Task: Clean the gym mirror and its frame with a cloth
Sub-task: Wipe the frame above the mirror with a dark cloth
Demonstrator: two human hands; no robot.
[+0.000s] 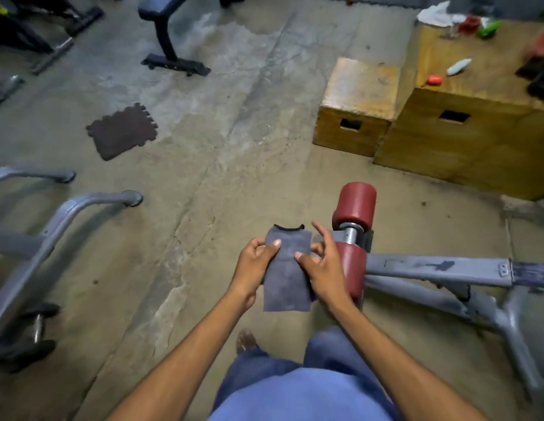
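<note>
Preparation step, head view. Both hands hold the grey cloth (287, 268) above the concrete floor (203, 147): the left hand (254, 265) pinches its left edge with the thumb on top, while the right hand (320, 268) pinches its right edge, the other fingers spread loosely. The cloth appears folded flat, apparently being readied for wiping. No mirror or frame is in view; the next move likely calls for walking to it. Just right, a bench with red roller pads (354, 208) lies close to the path. Farther right stand wooden boxes (355, 107) bearing a spray bottle (459, 66); a loose mat tile (121, 130) lies far left.
</note>
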